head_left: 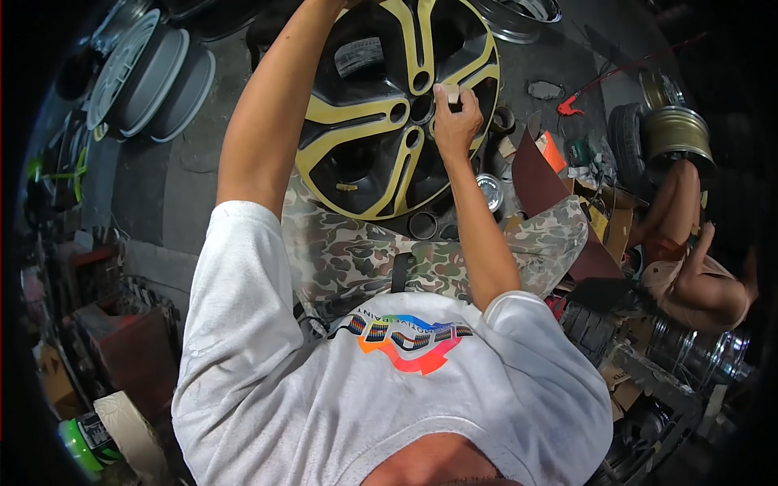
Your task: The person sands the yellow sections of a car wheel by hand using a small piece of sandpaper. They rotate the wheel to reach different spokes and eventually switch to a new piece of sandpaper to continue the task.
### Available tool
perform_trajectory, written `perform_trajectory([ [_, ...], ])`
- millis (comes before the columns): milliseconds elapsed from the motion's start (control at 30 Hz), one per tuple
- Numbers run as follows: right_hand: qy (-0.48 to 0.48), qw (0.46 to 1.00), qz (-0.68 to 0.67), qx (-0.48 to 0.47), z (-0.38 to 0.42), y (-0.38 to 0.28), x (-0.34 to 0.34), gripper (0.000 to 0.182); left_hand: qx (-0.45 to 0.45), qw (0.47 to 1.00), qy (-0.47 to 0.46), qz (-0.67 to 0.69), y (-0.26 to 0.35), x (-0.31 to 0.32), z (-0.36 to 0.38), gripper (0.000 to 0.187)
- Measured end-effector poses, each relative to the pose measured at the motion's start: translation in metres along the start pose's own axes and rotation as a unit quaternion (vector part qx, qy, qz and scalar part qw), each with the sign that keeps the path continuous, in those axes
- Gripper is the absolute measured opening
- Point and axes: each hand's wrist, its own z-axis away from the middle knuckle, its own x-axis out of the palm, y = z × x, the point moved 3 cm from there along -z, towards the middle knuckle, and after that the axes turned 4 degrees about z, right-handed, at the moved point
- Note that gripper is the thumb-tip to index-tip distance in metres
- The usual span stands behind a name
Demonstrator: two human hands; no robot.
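Wheel (409,101), black with yellow spoke faces, sits right in front of me, face towards me, lower edge by the camouflage trousers (348,243) on my legs. Right hand (458,125) is over it, just right of the centre bore: thumb and fingers pinching a small pale piece (452,93). Can't tell whether the piece is touching the spoke. Left arm (271,113) runs up along the wheel's left side; left hand is past the top edge, so can't tell how those fingers are set. Small yellow scrap (347,187) in a gap between spokes, low left.

Around it: dark ring (423,225) just below the wheel, round silver part (489,192) by my right forearm, dark red sheet (539,174) further right, red-handled tool (570,105) on the floor (531,61). Grey rims (150,77) stacked upper left. Another person (705,283) far right, knee up near a gold rim (677,134).
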Motion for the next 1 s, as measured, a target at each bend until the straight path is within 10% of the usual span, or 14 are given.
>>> perform_trajectory([
  [267,-0.002,0.998,0.007,-0.07,-0.016,0.009,-0.011,0.025,-0.002,1.0,-0.001,0.016,0.004,0.003,0.003,0.031],
  [600,-0.046,0.908,-0.35,0.227,-0.028,0.039,-0.006,0.031,0.011,1.0,0.006,-0.028,0.006,0.005,0.007,0.03],
  [1000,0.01,0.991,-0.02,0.129,-0.039,0.034,0.003,0.042,0.035,0.994,0.012,-0.101,0.008,-0.001,0.007,0.032],
])
